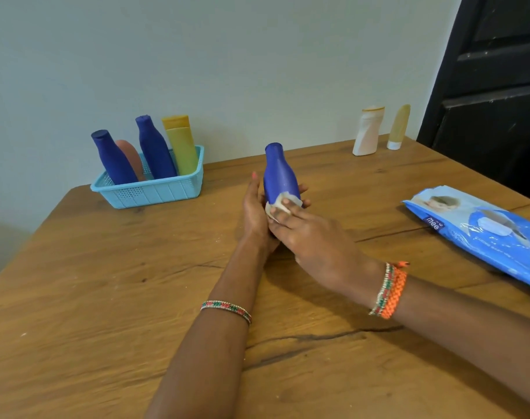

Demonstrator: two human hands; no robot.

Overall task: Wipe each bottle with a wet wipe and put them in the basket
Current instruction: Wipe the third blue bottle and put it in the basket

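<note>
Far left, near the wall: one light-blue basket [150,192] on the table [91,297]. Contents, counted left to right: one blue bottle [114,158], one salmon-pink bottle [133,158], a second blue bottle [155,148], one yellow-green tube [181,143] standing cap up. Total in basket: four items, all leaning toward the left.

Centre of table: a third blue bottle [278,173], upright, slightly tilted, cap at top, held above the table surface. Left hand [254,211] behind and beside the bottle's lower part, palm against it, fingers wrapped round the far side, fingertips visible past the right edge of the bottle. Grasp closed on the bottle. Right hand [312,234] in front, fingers extended and only slightly bent, pressing one white wet wipe [280,205] flat against the lower front of the bottle. Wipe trapped between fingertips and bottle. One beaded bracelet on the left wrist; beaded and orange woven bands on the right wrist.

Back right, near the wall: one white bottle [367,131] and one pale yellow tube [398,127] standing on its white cap, just beside each other, well apart from the basket.

Far right: one blue wet-wipe pack [481,228] lying flat on the table.
</note>
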